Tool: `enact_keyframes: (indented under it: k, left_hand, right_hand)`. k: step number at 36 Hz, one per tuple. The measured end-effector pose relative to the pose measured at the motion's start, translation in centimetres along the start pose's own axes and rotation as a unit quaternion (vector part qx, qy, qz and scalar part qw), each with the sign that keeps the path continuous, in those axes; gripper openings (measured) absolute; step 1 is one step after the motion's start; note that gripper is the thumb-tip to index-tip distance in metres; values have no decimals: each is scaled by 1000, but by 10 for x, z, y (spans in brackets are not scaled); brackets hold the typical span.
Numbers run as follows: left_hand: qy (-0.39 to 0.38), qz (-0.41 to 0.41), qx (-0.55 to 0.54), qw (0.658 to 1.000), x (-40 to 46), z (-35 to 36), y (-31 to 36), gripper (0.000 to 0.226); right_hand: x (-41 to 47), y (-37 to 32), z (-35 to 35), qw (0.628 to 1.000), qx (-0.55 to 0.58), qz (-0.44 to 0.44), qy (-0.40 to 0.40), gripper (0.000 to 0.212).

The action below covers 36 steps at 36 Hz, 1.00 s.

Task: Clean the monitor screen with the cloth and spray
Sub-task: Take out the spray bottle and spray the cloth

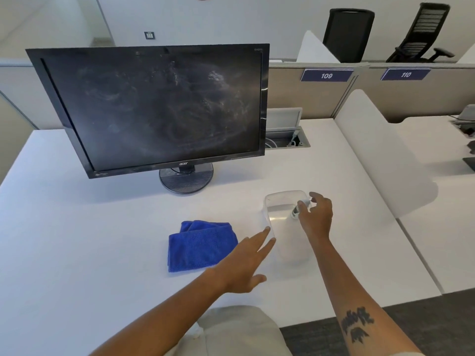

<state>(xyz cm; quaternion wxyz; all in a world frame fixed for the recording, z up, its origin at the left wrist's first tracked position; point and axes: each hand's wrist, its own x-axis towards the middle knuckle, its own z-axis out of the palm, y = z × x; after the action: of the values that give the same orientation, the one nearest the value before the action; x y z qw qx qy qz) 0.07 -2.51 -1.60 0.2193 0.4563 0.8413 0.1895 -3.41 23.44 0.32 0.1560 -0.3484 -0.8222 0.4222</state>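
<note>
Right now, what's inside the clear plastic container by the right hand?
Inside the clear container is a small spray bottle, with the right hand reaching in around it. Its lower part is hidden behind the fingers; nothing else shows inside.

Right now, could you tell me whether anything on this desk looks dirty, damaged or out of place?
The monitor screen is covered in whitish swirled smears, heaviest toward its upper right. Otherwise nothing stands out: the blue cloth lies folded on the desk and nothing is spilled.

Bare forearms, dark tattoo (357,325) on right
</note>
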Motion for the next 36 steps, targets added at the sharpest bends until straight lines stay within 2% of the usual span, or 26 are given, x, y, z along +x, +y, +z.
enact_keyframes:
  k: [6,11,16,20,25,31,34,36]
  left_hand:
    - [-51,-9,50,997,11,3,16,102]
    - [-69,-28,74,994,14,6,22,103]
    - [-53,-40,85,994,16,9,22,98]
    - [8,-22,93,995,14,9,19,85]
    - [132,-59,-17,989,8,-1,22,69]
    - [249,-151,-155,944,1,-19,22,65]
    - [258,-194,-260,910,-5,-26,19,78]
    - [260,-218,-287,896,-12,-28,16,77]
  right_hand:
    - [0,4,-1,999,-42,-34,6,20]
    - [-2,7,-3,998,-38,-49,-5,17]
    - [-4,8,-7,997,-22,-67,-23,15]
    - [-5,0,-13,995,6,-87,-43,19]
    - [-12,-22,-25,987,50,-114,-103,30]
    - [-35,-53,-29,965,100,-107,-220,45]
    - [-54,-65,-25,945,156,-106,-267,44]
    - [-66,-71,-22,934,181,-102,-290,44]
